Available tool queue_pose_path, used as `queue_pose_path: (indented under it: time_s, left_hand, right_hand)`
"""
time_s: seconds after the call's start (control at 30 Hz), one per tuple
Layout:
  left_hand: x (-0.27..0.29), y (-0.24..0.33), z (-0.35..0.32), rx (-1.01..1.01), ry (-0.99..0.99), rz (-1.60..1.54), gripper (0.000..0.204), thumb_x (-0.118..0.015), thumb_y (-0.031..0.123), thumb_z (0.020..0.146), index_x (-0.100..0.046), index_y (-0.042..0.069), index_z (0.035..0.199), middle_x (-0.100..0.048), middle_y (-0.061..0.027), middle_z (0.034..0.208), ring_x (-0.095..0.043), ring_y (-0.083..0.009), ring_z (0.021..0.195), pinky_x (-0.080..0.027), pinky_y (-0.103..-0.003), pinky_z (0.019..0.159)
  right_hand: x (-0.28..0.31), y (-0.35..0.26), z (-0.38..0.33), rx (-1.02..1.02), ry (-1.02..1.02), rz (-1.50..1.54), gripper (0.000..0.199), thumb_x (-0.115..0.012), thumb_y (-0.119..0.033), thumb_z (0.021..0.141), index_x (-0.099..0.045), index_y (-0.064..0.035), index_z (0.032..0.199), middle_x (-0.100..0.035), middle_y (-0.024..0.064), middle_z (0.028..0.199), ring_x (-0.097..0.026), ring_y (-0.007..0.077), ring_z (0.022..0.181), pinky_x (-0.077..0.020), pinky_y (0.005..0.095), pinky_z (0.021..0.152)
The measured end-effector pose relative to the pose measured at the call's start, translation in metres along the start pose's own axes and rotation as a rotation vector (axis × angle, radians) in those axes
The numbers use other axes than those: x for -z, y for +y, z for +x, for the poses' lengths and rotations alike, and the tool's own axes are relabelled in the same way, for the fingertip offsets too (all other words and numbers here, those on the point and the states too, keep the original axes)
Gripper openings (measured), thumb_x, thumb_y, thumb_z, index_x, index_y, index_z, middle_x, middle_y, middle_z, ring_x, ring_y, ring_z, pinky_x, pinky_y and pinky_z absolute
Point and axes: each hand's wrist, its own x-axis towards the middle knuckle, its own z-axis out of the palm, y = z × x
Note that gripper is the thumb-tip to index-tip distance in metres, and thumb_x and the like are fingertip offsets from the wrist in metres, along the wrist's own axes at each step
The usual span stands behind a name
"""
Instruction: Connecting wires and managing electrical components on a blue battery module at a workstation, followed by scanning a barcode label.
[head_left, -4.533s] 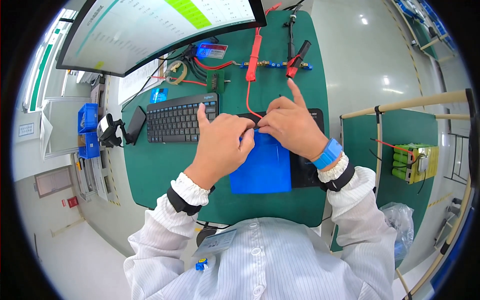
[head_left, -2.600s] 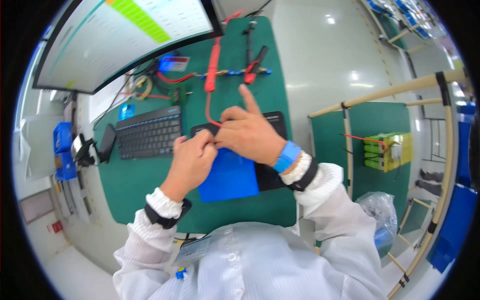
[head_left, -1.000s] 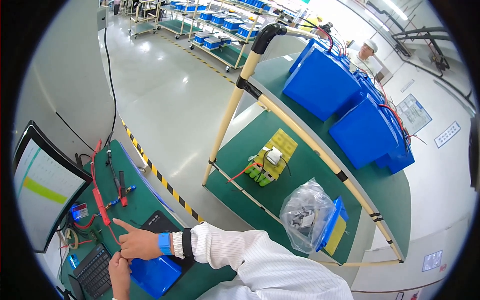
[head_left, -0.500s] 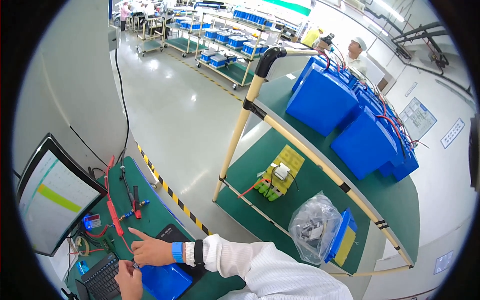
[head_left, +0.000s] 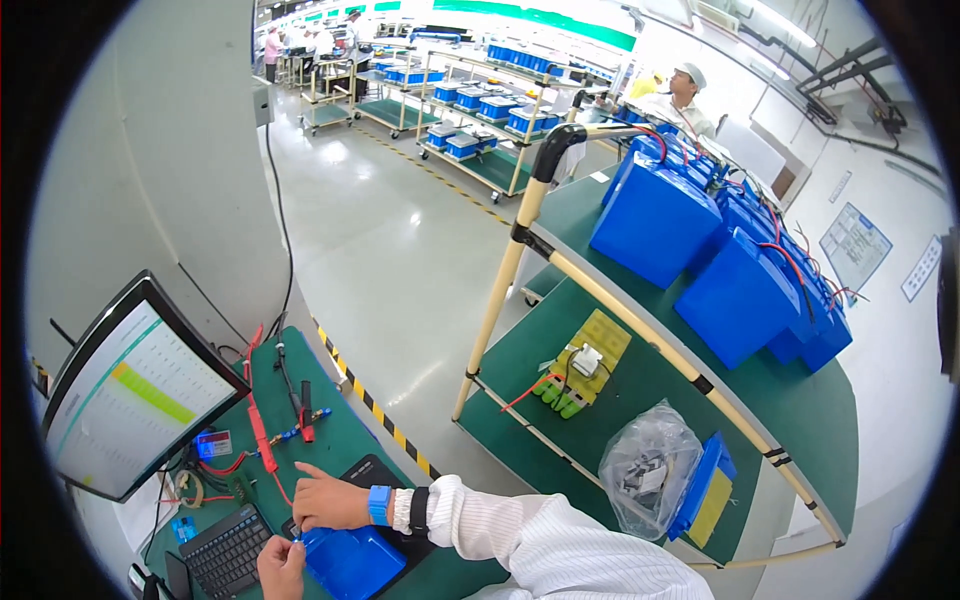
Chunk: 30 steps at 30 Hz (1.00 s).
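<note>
My left hand (head_left: 281,569) is closed in a pinch at the near end of the green desk (head_left: 330,405), its fingertips meeting my right hand (head_left: 333,499). The right hand has its index finger stretched out and its other fingers curled. What the two hands grip between them is small and cannot be made out. A thin red wire (head_left: 283,491) runs down toward them from a red cable (head_left: 261,441). Below the right hand lies a glossy blue pack (head_left: 355,563) on a black mat (head_left: 405,545). Left of the hands is a black keyboard (head_left: 228,555).
A monitor (head_left: 145,390) stands at the desk's left. Red and black clips (head_left: 306,412) lie farther back. To the right is a cart (head_left: 500,290) with blue battery packs (head_left: 655,225), a yellow-green cell pack (head_left: 585,362) and a plastic bag (head_left: 650,465). A person (head_left: 683,100) stands behind it.
The whole view has shifted, so the desk and cart appear lower and farther right. Both hands stay together at the same spot by the blue pack.
</note>
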Motion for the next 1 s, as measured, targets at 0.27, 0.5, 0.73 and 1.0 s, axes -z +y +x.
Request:
queue_pose_path:
  time_s: [0.27,0.5,0.73,1.0]
  left_hand:
    - [-0.018,-0.008,-0.007,-0.073,0.128,-0.212,0.020,-0.056,0.013,0.088,-0.052,0.003,0.071,-0.054,-0.0023,0.064,-0.049,-0.0091,0.061,-0.039,-0.028,0.054]
    - [-0.034,-0.014,-0.002,-0.086,0.144,-0.335,0.020,-0.055,0.016,0.087,-0.051,0.002,0.074,-0.048,-0.0081,0.065,-0.048,-0.0179,0.060,-0.038,-0.034,0.055]
    - [-0.034,-0.004,-0.012,-0.072,0.223,-0.254,0.017,-0.059,0.008,0.082,-0.048,0.000,0.073,-0.050,-0.0104,0.065,-0.049,-0.0226,0.059,-0.039,-0.036,0.055]
    - [-0.042,-0.002,-0.021,0.007,0.267,-0.449,0.020,-0.056,0.006,0.088,-0.047,0.002,0.071,-0.046,-0.0010,0.059,-0.040,-0.0063,0.055,-0.034,-0.028,0.048]
  right_hand:
    - [0.002,0.007,0.002,0.101,0.008,0.109,0.007,-0.067,-0.021,0.084,-0.067,-0.0141,0.084,-0.060,0.0016,0.086,-0.057,0.0214,0.097,-0.0356,0.0460,0.097]
    - [0.015,0.010,0.007,0.189,0.018,-0.057,0.005,-0.068,-0.021,0.079,-0.069,-0.0188,0.083,-0.060,-0.0019,0.084,-0.056,0.0188,0.090,-0.0387,0.0433,0.089]
    - [0.006,0.008,0.007,-0.074,-0.089,0.127,0.008,-0.074,-0.013,0.080,-0.072,-0.0162,0.087,-0.059,-0.0006,0.087,-0.054,0.0224,0.099,-0.0219,0.0576,0.115]
    - [0.002,0.009,0.006,-0.044,-0.117,0.165,0.004,-0.071,-0.017,0.084,-0.071,-0.0153,0.087,-0.059,-0.0005,0.088,-0.053,0.0231,0.103,-0.0207,0.0582,0.114]
